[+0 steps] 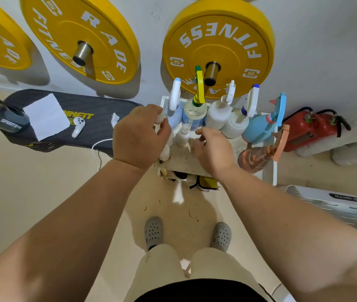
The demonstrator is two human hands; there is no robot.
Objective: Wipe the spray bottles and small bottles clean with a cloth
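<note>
Step in hand, by my judgement: taking up a small bottle for wiping.

Finding one: the left hand (140,138) has its fingers (165,130) curled round a small pale item (159,118) that shows above and below the fist. I cannot tell whether it is a bottle or a bunched cloth.

Finding two: the right hand (213,151) has bent fingers with the thumb forward. I cannot tell whether it holds anything.

Finding three: a small white bottle (183,135) stands on the shelf top (184,163) between the two hands, just beside the fingers of each and apparently untouched. The spray bottles (216,115) stand in a row behind it on the wall side, triggers up. An orange spray bottle (253,158) sits tilted at the right end.

Recommendation: grip the small white bottle low on its body and lift it straight up, clear of the row, so no trigger is knocked. Then wrap the cloth round it and turn the bottle inside, neck and cap included. I cannot confirm a cloth at either hand.
</note>
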